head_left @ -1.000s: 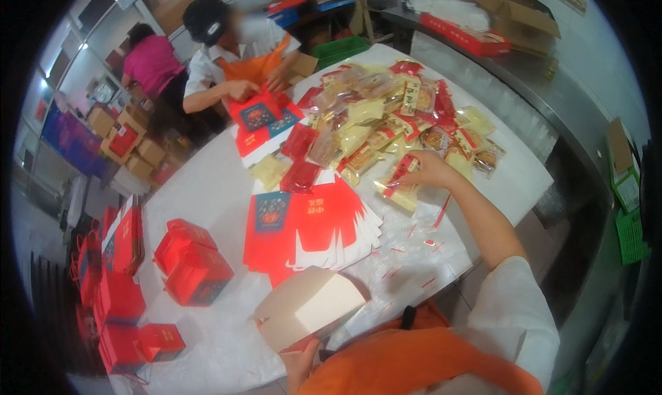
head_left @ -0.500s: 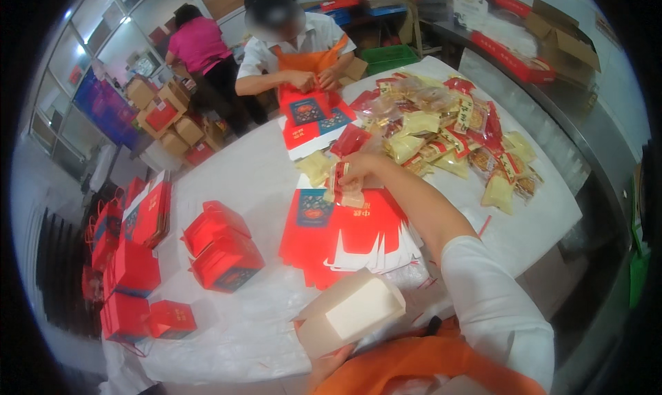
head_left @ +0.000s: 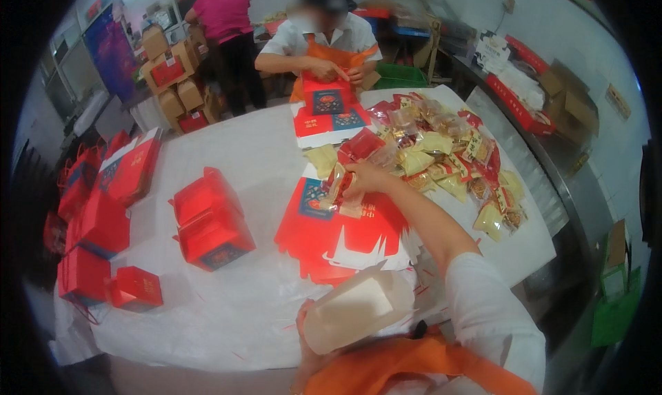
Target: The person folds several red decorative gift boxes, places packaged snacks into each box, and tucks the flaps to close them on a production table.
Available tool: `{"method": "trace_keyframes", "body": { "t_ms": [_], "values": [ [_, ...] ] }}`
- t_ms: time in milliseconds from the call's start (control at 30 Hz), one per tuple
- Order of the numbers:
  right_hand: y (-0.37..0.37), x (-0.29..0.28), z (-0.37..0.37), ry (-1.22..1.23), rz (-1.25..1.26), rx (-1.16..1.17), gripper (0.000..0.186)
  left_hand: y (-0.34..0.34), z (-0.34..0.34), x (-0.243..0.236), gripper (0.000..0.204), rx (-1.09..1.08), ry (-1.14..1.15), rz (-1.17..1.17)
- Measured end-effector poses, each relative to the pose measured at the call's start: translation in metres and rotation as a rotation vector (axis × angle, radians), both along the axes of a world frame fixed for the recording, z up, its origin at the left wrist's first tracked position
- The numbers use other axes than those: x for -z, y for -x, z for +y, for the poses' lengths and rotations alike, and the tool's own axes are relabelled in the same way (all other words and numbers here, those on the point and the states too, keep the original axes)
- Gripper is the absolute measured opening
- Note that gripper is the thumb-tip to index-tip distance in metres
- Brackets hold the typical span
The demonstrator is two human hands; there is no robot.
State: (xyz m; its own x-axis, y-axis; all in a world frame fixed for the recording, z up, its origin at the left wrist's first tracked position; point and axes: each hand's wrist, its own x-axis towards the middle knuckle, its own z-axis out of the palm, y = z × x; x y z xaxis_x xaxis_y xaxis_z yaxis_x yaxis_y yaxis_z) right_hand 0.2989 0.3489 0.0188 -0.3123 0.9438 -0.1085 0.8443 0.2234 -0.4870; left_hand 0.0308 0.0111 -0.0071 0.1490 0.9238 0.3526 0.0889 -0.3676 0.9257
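Note:
My left hand is closed on the side of an open box with a pale inside, tilted near my orange apron at the table's front edge. My right hand reaches across and grips a clear food packet with red print. Below that packet lies a stack of flat red box blanks with white flaps. A yellow packet and a red packet lie around my right hand. The large heap of wrapped packets spreads to its right.
Two open red boxes stand left of the blanks. Several red gift boxes line the table's left side. Across the table a person in an orange apron handles a red box. A metal counter runs along the right.
My view has shifted, moving the scene within the picture. The box in my left hand is turned more upward, and more of that hand shows. My right hand still grips the packet.

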Motion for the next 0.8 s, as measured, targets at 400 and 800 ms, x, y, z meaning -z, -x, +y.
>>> {"method": "trace_keyframes", "body": {
  "t_ms": [400,800],
  "values": [
    [-0.040,-0.013,-0.164,-0.538,-0.346,-0.401,0.018,0.020,-0.016,0.020,0.081,0.019,-0.030,0.128],
    [-0.058,-0.018,-0.138,-0.166,0.604,0.146,0.049,0.008,-0.024,-0.014,0.096,-0.025,0.230,-0.145]
  ]
}}
